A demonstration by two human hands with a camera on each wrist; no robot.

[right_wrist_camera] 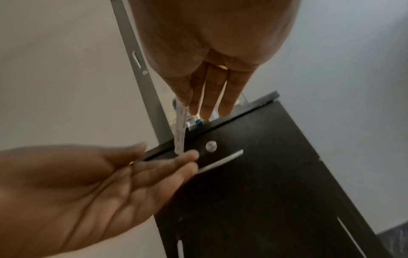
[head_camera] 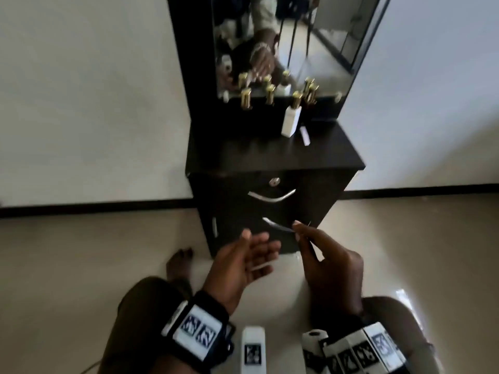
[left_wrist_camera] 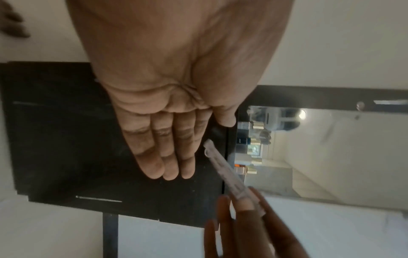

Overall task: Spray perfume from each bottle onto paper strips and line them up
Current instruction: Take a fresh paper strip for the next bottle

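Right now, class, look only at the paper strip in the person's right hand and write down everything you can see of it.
The paper strip is narrow, long and white, with faint printing too blurred to read. It looks like thin, stiff paper, straight and uncreased. The right hand pinches one end between thumb and fingers. The free end reaches the fingertips of the left hand, which lies flat and open; whether they touch is unclear. It is held in the air in front of the dark cabinet.

Black dresser (head_camera: 270, 155) with mirror (head_camera: 297, 36), curved silver handles (head_camera: 271, 197)
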